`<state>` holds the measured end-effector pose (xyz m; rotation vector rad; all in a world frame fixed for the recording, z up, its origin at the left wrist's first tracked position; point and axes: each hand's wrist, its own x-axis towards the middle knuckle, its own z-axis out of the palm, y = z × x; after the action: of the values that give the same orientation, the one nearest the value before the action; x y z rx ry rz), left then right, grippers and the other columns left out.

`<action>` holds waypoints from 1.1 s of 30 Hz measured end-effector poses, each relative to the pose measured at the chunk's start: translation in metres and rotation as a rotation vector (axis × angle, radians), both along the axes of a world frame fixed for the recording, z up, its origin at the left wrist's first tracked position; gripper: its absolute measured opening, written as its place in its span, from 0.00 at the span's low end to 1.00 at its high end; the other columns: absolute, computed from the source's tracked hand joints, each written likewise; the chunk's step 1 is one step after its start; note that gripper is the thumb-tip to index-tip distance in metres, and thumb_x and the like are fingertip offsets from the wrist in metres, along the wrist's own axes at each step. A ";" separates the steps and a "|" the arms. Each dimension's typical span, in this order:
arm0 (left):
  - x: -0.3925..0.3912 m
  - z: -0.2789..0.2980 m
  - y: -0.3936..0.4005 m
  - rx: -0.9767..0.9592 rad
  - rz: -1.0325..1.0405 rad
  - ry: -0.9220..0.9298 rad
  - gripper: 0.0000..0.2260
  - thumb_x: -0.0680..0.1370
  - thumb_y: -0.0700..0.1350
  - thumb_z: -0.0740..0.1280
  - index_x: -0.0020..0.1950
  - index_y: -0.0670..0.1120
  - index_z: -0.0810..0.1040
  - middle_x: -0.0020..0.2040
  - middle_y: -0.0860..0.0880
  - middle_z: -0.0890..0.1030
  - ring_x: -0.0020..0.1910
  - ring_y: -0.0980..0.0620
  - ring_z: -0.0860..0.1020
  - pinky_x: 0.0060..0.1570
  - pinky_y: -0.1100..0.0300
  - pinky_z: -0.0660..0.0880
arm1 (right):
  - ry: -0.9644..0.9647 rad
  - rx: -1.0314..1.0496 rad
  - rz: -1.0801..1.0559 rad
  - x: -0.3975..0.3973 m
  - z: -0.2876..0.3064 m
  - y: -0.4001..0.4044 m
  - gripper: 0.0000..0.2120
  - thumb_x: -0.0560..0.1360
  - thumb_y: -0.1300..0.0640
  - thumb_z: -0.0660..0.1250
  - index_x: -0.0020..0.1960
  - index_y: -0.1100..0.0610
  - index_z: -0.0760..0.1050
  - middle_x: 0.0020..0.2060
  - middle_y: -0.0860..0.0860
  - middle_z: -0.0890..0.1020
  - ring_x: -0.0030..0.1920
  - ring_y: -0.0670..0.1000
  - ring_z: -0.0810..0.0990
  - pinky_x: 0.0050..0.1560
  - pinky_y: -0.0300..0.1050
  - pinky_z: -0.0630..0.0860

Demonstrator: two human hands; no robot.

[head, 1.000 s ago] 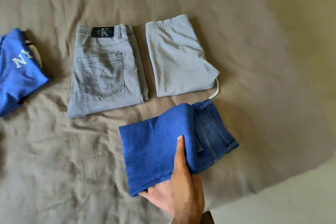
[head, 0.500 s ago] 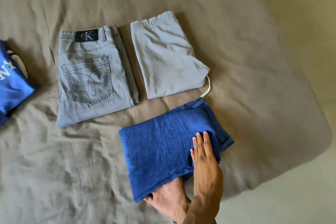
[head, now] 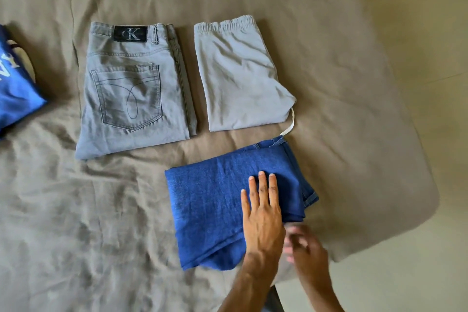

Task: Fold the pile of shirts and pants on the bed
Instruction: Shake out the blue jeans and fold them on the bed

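Two hands work at the blue jeans (head: pixel 222 210), which lie folded on the bed (head: pixel 76 223) near its right edge, in front of the other folded clothes. One hand (head: pixel 263 213), which reads as the left hand, lies flat on the right half of the jeans, fingers straight and close together, palm pressing the denim down. The right hand (head: pixel 304 248) is at the near right corner of the jeans, just beside the other wrist; it is blurred, so whether it is open or gripping cloth cannot be told. Behind the jeans lie folded grey sweatpants (head: pixel 240 78), elastic waistband away from the person, a white drawstring (head: pixel 290 123) trailing from their near right corner toward the jeans. Just to the left of these lie folded grey jeans (head: pixel 136 94), back pocket up, with a black patch at the waistband. Well apart, at the left edge of view, lies a blue shirt (head: pixel 15 88) with white lettering. Pale floor (head: pixel 417 33) shows to the right of the bed.
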<state>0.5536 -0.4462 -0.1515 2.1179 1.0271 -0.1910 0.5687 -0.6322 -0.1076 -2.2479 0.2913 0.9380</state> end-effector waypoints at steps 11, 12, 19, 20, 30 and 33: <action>0.041 0.029 -0.086 0.009 -0.165 0.210 0.35 0.81 0.38 0.52 0.83 0.39 0.34 0.84 0.40 0.34 0.83 0.42 0.40 0.80 0.40 0.48 | 0.034 0.206 -0.035 0.105 0.008 0.053 0.19 0.72 0.40 0.68 0.58 0.47 0.82 0.56 0.47 0.86 0.60 0.50 0.83 0.67 0.55 0.76; 0.042 0.026 -0.086 -0.027 -0.201 0.254 0.40 0.83 0.39 0.55 0.77 0.41 0.22 0.78 0.42 0.22 0.78 0.44 0.27 0.79 0.40 0.39 | 0.056 0.153 0.035 0.111 0.003 0.057 0.20 0.70 0.40 0.72 0.57 0.48 0.82 0.53 0.48 0.86 0.58 0.51 0.84 0.65 0.55 0.78; -0.044 0.054 0.006 0.063 -0.070 -0.023 0.47 0.72 0.59 0.72 0.85 0.51 0.53 0.86 0.46 0.47 0.84 0.43 0.47 0.82 0.43 0.51 | -0.088 -0.203 0.423 0.143 -0.028 0.082 0.42 0.65 0.44 0.83 0.71 0.53 0.65 0.63 0.53 0.72 0.62 0.55 0.74 0.65 0.55 0.74; -0.068 0.048 0.026 0.163 0.114 -0.005 0.45 0.71 0.57 0.75 0.83 0.49 0.59 0.84 0.45 0.58 0.81 0.40 0.58 0.78 0.43 0.59 | -0.041 -0.188 0.399 0.147 -0.029 0.087 0.46 0.63 0.45 0.85 0.71 0.53 0.63 0.63 0.52 0.71 0.61 0.54 0.74 0.64 0.54 0.74; -0.133 0.053 0.094 -0.941 0.680 -0.020 0.25 0.66 0.51 0.85 0.60 0.46 0.83 0.53 0.48 0.88 0.54 0.48 0.87 0.56 0.49 0.82 | 0.337 -0.084 0.361 0.165 0.012 0.112 0.25 0.63 0.65 0.77 0.57 0.55 0.75 0.53 0.55 0.85 0.52 0.58 0.84 0.51 0.57 0.82; -0.128 0.073 0.102 -0.827 0.710 -0.214 0.15 0.69 0.45 0.83 0.51 0.40 0.86 0.48 0.44 0.88 0.50 0.46 0.87 0.47 0.53 0.80 | 0.225 0.108 0.402 0.166 0.044 0.114 0.25 0.65 0.72 0.78 0.58 0.54 0.82 0.51 0.49 0.88 0.57 0.54 0.85 0.56 0.49 0.80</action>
<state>0.4255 -0.3447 -0.0787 0.9477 1.2260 -0.0205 0.7351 -0.5178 -0.0639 -2.1414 -0.1188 1.3850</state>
